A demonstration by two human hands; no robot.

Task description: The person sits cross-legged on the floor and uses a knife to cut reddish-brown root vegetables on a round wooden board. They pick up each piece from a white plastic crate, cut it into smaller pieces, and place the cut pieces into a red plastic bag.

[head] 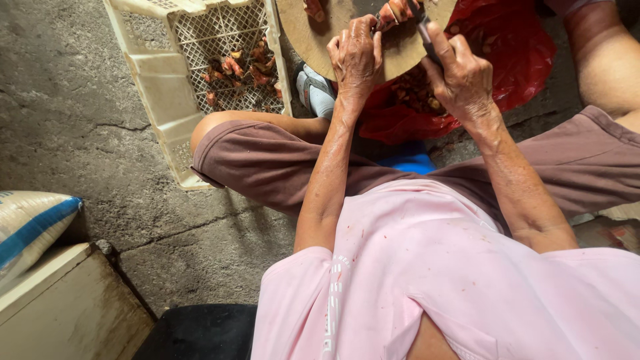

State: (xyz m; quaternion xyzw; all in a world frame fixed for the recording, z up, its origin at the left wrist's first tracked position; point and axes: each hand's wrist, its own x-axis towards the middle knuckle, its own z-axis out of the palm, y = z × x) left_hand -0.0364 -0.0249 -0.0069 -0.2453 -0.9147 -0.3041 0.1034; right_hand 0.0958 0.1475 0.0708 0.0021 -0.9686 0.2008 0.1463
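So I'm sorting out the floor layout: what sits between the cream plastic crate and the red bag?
In the head view, a foot in a grey-and-white sandal lies between the crate and the red bag, under the round wooden board.

We see cracked grey concrete floor (80, 120); left of the cream plastic crate (160, 80), a white-blue sack (30, 223).

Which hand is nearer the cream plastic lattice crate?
Left. The left hand rests on the round wooden cutting board just beside the cream plastic lattice crate; the right hand, gripping a knife, sits farther away.
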